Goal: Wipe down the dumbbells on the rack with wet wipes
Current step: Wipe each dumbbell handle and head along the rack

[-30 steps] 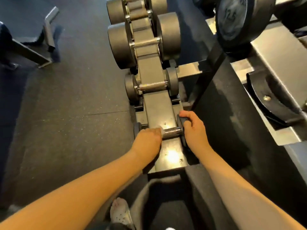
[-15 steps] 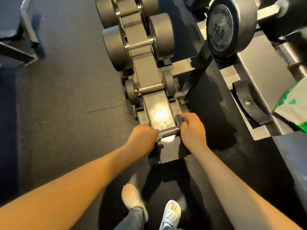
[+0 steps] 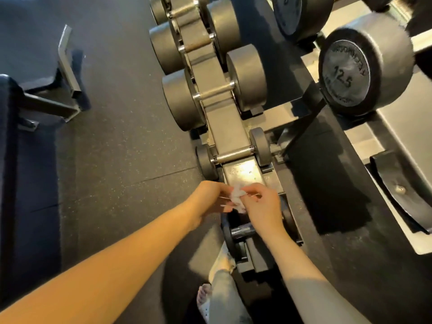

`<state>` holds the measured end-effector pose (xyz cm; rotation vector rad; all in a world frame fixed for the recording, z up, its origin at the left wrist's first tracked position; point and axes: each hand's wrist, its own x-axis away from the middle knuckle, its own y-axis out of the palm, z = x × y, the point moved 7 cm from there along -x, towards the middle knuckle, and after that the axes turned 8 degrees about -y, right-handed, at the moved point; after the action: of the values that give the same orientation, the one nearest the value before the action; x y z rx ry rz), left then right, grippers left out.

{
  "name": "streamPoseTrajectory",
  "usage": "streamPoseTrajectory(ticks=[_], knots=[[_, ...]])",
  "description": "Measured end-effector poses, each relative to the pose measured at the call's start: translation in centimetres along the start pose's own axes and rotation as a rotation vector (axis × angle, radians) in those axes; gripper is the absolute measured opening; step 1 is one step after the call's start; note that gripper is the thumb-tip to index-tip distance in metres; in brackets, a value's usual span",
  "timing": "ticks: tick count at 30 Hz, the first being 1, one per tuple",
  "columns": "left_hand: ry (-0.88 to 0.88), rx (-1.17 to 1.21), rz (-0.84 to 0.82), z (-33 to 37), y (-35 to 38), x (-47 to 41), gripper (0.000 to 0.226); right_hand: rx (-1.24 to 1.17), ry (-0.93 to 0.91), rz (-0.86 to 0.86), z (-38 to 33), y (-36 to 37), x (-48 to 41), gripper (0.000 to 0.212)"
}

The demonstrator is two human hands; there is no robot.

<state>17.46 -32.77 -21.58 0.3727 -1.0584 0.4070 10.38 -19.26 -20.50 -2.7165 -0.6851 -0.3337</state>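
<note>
Dark rubber floor (image 3: 112,141) lies under a sloping rack (image 3: 243,174). Left hand (image 3: 205,202) and right hand (image 3: 261,206) have come off the nearest small dumbbell (image 3: 240,231) and now pinch the crumpled wet wipe (image 3: 236,197) between them just beyond it, probably refolding before the next dumbbell (image 3: 233,156) farther up. A bench frame (image 3: 67,66) stands far left and a 12.5 dumbbell (image 3: 346,73) far right; neither blocks the reach.

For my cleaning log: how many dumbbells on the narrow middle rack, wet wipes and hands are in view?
Dumbbells on the narrow rack: 5, the top one cut by the frame
Wet wipe: 1
Hands: 2, left hand and right hand, both on the wipe
Total: 8
</note>
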Motion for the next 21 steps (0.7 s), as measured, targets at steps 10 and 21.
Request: streamPoseTrajectory(ticks=[10, 21], knots=[[0.395, -0.346, 0.625, 7.2, -10.0, -9.3, 0.013, 0.708, -0.369, 0.042, -0.2, 4.9, -13.2, 0.024], [0.380, -0.117, 0.573, 7.1, -8.3, -15.5, 0.025, 0.743, -0.355, -0.288, 1.2, 10.4, -15.0, 0.020]])
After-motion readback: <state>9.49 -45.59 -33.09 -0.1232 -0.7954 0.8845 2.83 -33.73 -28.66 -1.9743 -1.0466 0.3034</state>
